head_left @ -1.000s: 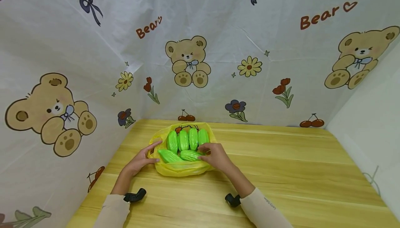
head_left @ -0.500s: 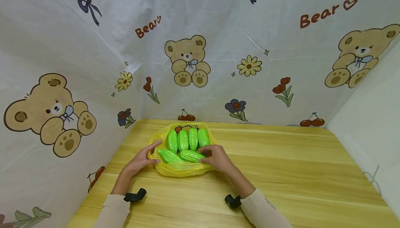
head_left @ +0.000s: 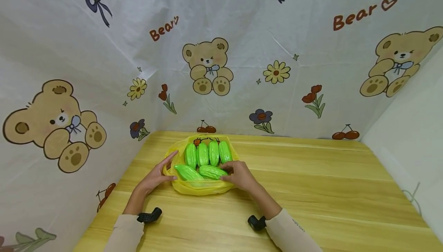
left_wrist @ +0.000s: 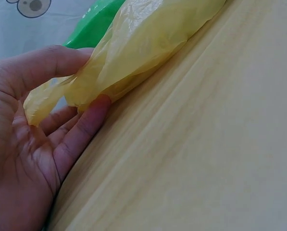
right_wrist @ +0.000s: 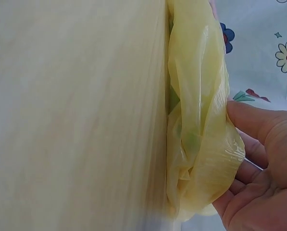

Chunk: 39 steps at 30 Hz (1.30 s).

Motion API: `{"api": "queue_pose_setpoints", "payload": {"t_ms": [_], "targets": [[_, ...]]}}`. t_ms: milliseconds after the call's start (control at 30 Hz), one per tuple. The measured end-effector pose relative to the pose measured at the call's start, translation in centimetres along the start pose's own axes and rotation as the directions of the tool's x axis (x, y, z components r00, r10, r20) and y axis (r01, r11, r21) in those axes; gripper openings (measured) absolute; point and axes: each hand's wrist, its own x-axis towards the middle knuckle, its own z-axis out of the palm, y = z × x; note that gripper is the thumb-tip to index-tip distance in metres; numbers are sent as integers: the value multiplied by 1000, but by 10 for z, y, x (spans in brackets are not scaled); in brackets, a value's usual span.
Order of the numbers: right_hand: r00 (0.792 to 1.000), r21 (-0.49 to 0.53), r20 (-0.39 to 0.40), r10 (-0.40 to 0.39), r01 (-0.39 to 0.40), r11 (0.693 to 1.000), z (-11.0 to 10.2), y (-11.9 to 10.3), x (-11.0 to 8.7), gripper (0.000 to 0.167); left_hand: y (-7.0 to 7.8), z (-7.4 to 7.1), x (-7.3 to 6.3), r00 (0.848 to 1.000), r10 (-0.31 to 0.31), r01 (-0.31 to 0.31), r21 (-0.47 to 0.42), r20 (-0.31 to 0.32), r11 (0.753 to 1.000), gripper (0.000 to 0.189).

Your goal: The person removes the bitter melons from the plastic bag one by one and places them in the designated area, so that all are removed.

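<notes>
Several shiny green toy bitter melons (head_left: 203, 155) lie in a yellow plastic bag (head_left: 200, 189), a few upright in a row at the back. In front of them, one (head_left: 188, 173) slants at the left and another bitter melon (head_left: 212, 172) lies crosswise at the right. My left hand (head_left: 154, 179), thumb and forefinger spread apart, touches the bag's left side. With thumb and fingers my right hand (head_left: 238, 173) grips the right end of the crosswise bitter melon. In the right wrist view the bag's yellow film (right_wrist: 201, 115) hides that grip.
The bag rests on a wood-grain table (head_left: 311, 190). A white sheet (head_left: 242, 21) printed with bears and flowers stands behind and at the left. A pale cord (head_left: 413, 198) hangs at the right. Black wrist cameras (head_left: 150, 215) sit on both wrists.
My right thumb and fingers have shifted slightly at the crosswise bitter melon's end. The left hand and the bag stay nearly still.
</notes>
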Motion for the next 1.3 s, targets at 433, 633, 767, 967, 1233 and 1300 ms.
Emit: {"api": "queue_pose_setpoints", "payload": {"t_ms": [433, 633, 767, 967, 1233, 1300], "targets": [[1000, 13, 6, -12, 11, 1000, -1, -4, 2, 30, 1, -2, 2, 999, 0, -3, 50, 47, 999, 73], [1000, 15, 6, -7, 7, 1000, -1, -4, 1, 29, -1, -2, 2, 999, -30, 29, 32, 30, 999, 73], [1000, 30, -2, -3, 3, 1000, -2, -3, 0, 29, -1, -1, 2, 999, -42, 42, 50, 8, 998, 74], [1000, 84, -6, 21, -21, 996, -3, -1, -1, 31, 2, 0, 2, 999, -46, 49, 104, -23, 993, 74], [999, 151, -25, 44, -40, 988, -6, 2, -3, 31, 0, 0, 2, 998, -52, 55, 106, -29, 993, 75], [998, 158, -31, 51, -45, 986, -6, 1, -3, 31, -1, 0, 2, 998, -55, 58, 106, -33, 993, 75]]}}
